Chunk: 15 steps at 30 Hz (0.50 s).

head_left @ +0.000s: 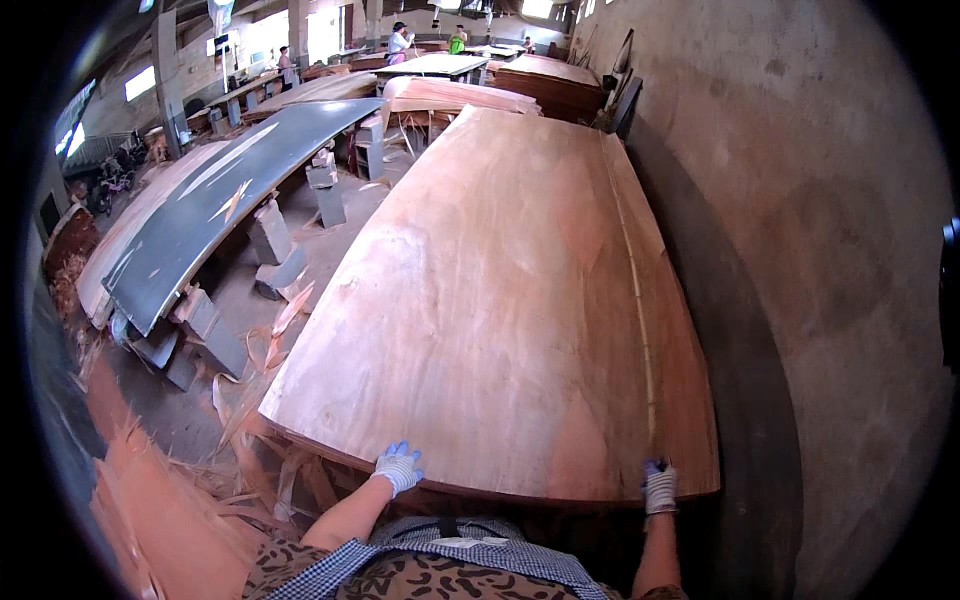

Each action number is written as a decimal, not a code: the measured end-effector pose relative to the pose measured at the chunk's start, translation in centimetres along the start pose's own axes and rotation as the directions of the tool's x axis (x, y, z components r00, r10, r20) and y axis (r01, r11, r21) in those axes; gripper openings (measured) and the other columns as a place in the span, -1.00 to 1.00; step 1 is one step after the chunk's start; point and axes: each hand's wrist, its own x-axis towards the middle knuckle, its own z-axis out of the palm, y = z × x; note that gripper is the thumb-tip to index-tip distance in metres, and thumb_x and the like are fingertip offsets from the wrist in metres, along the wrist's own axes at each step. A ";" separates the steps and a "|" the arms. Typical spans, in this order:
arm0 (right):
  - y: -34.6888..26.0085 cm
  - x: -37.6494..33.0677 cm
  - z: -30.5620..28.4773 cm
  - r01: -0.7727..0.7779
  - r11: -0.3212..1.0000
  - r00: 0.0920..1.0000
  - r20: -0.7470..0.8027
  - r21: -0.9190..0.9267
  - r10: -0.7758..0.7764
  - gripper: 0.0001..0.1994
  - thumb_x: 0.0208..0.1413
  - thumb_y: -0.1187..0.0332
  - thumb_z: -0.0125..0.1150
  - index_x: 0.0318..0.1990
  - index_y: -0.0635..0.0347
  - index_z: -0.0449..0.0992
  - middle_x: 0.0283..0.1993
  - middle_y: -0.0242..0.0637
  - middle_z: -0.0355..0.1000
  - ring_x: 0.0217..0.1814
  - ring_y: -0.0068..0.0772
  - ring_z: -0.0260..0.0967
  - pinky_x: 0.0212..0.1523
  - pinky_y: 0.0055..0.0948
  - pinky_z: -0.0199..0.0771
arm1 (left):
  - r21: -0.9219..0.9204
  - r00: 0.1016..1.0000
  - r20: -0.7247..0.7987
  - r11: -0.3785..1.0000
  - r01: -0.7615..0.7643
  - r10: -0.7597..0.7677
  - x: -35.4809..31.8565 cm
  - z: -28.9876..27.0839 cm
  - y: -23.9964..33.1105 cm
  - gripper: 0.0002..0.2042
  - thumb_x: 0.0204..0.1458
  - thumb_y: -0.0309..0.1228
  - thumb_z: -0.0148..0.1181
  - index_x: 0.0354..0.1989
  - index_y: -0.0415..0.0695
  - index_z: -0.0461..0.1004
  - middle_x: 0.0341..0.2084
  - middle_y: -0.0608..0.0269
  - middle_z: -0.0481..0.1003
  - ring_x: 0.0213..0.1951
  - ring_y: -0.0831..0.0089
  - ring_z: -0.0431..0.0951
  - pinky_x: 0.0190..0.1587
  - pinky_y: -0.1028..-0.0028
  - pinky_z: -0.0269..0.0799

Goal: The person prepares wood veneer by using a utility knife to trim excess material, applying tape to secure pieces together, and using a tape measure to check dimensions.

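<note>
- Head view: one large wood sheet (480,300) lies directly in front of the person, its near edge at both hands, its long right side near the wall (820,250).
- The left hand (399,469), gloved, rests open on the sheet's near left edge, fingers spread, holding nothing.
- The right hand (659,487), also gloved, has curled fingers by the near end of a thin, pale stick (643,330); I cannot tell whether they close around it.
- The step in hand looks like tending the sheet's surface from its near end; the next move probably calls for a steady left palm and careful control along the right side.
- Counted: two hands, two gloves, one top sheet, one stick, one dark panel (180,250) at left, at least four people (399,42) far back; the grey blocks (331,205) overlap too much to count.
</note>
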 end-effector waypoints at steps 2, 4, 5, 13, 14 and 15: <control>-6.9 -7.4 6.3 -0.105 0.983 0.967 0.247 0.149 0.066 -0.84 -0.10 0.30 0.17 -0.53 0.11 0.32 -0.73 -0.43 0.18 -0.79 -0.53 0.10 -0.80 -0.49 0.12 | -0.034 0.998 0.002 0.997 0.067 -0.067 -3.1 2.2 -4.2 -0.49 -0.06 -0.10 -0.09 0.11 0.05 0.17 0.19 0.02 -0.06 0.20 0.06 -0.04 0.16 0.18 -0.05; -14.0 -12.6 7.8 -0.393 0.871 0.878 0.403 0.295 0.259 -0.82 -0.11 0.32 0.18 -0.56 0.09 0.29 -0.76 -0.43 0.18 -0.81 -0.56 0.09 -0.83 -0.51 0.08 | -0.183 0.998 -0.068 0.983 -0.028 0.015 -4.4 2.1 -5.9 -0.54 -0.04 -0.15 -0.11 0.06 -0.03 0.24 0.10 -0.03 0.12 0.13 0.10 0.12 0.13 0.27 0.06; -15.6 -13.9 8.4 -0.350 0.889 0.890 0.400 0.295 0.218 -0.81 -0.11 0.31 0.19 -0.57 0.08 0.28 -0.77 -0.44 0.17 -0.82 -0.57 0.08 -0.84 -0.53 0.05 | -0.311 0.993 -0.099 0.946 -0.094 0.066 -4.3 1.7 -6.1 -0.55 -0.03 -0.16 -0.11 0.05 -0.05 0.25 0.06 -0.04 0.18 0.09 0.12 0.18 0.11 0.30 0.09; -22.2 -23.0 15.1 -0.348 0.900 0.866 0.458 0.261 0.202 -0.80 -0.14 0.26 0.24 -0.54 0.11 0.35 -0.78 -0.38 0.23 -0.83 -0.52 0.12 -0.83 -0.50 0.10 | -0.649 0.928 -0.360 0.740 -0.177 -0.094 -7.2 -0.4 -12.6 -0.67 -0.02 -0.30 -0.06 -0.09 -0.16 0.37 -0.25 -0.06 0.43 -0.18 0.14 0.45 -0.11 0.39 0.33; -20.4 -23.0 15.3 -0.228 0.962 0.907 0.390 0.148 0.155 -0.80 -0.14 0.27 0.24 -0.53 0.14 0.36 -0.78 -0.35 0.24 -0.82 -0.47 0.15 -0.79 -0.46 0.15 | -0.688 0.915 -0.389 0.694 -0.213 -0.104 -7.1 -0.1 -12.9 -0.68 -0.02 -0.30 -0.06 -0.09 -0.15 0.37 -0.25 -0.07 0.43 -0.18 0.15 0.45 -0.11 0.40 0.33; -21.0 -23.8 15.8 -0.115 0.993 0.934 0.345 0.026 0.099 -0.80 -0.14 0.27 0.24 -0.51 0.18 0.38 -0.78 -0.32 0.25 -0.81 -0.42 0.17 -0.76 -0.42 0.19 | -0.720 0.903 -0.411 0.653 -0.234 -0.130 -7.3 0.4 -13.9 -0.68 -0.02 -0.30 -0.05 -0.10 -0.15 0.38 -0.26 -0.08 0.43 -0.18 0.15 0.45 -0.11 0.40 0.33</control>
